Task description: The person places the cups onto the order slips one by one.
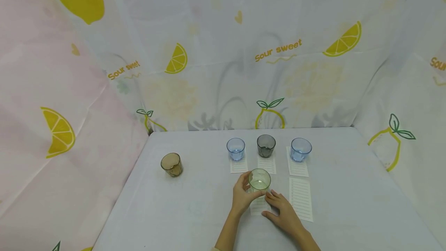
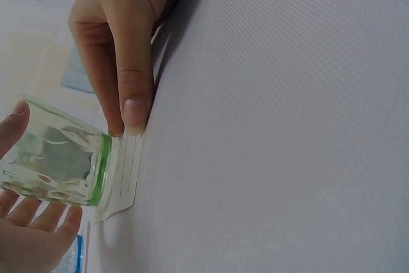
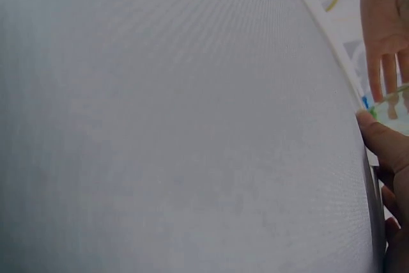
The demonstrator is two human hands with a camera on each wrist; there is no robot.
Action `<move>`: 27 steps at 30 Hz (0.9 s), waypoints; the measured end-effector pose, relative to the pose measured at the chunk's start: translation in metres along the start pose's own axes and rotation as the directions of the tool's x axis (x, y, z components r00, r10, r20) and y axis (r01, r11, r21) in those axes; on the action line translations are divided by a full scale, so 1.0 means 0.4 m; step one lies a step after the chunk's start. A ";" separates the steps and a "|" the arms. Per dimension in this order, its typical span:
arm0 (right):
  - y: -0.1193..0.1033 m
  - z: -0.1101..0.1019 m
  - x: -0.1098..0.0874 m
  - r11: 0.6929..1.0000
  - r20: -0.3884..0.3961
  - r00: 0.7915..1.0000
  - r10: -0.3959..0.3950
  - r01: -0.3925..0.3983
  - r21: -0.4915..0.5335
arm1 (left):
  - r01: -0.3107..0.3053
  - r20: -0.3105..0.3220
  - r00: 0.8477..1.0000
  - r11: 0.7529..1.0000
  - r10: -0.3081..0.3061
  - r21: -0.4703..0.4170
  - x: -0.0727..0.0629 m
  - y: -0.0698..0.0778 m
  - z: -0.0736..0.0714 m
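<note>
In the head view my left hand (image 1: pixel 244 196) holds a pale green glass (image 1: pixel 259 179), thumb on the near side and fingers behind. The glass is over the far part of a lined paper strip (image 1: pixel 260 207). In the left wrist view the green glass (image 2: pixel 54 151) is tilted, its green-edged base close to the lined paper (image 2: pixel 128 177). My right hand (image 1: pixel 285 214) is at the strip's right edge, thumb and fingers fairly straight, the tips touching the paper. The right wrist view catches only part of the right hand (image 3: pixel 390 151) at its edge.
Behind stand a blue glass (image 1: pixel 235 150), a grey glass (image 1: pixel 266 146) and another blue glass (image 1: pixel 301 150), with lined strips below them. A brown glass (image 1: pixel 172 164) stands at the left. Another lined strip (image 1: pixel 301 198) lies right. Lemon-print cloth (image 1: pixel 216 69) surrounds the white table (image 1: pixel 167 216).
</note>
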State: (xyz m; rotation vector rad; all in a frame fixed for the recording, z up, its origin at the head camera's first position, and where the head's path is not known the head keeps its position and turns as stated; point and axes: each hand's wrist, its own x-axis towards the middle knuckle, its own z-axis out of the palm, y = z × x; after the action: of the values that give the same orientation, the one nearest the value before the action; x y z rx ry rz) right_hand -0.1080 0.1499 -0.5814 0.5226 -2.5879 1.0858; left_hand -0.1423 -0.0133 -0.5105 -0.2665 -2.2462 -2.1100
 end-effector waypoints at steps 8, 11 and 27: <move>0.001 0.002 -0.001 1.000 -0.005 1.000 0.013 -0.013 0.006 | 0.006 -0.005 1.000 1.000 -0.006 0.007 -0.006 -0.011 -0.002; 0.002 0.002 -0.001 1.000 -0.004 1.000 0.021 -0.021 0.010 | 0.020 -0.004 1.000 1.000 -0.020 0.011 -0.007 -0.014 -0.002; -0.004 -0.001 0.001 0.999 -0.002 1.000 0.024 -0.025 -0.027 | 0.038 0.052 0.998 0.999 -0.037 -0.010 -0.008 -0.029 -0.006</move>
State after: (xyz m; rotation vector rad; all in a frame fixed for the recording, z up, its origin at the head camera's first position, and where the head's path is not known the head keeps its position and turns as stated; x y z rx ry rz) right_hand -0.1075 0.1490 -0.5801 0.4846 -2.6104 1.0567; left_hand -0.1412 -0.0166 -0.5224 -0.2854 -2.2864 -2.1586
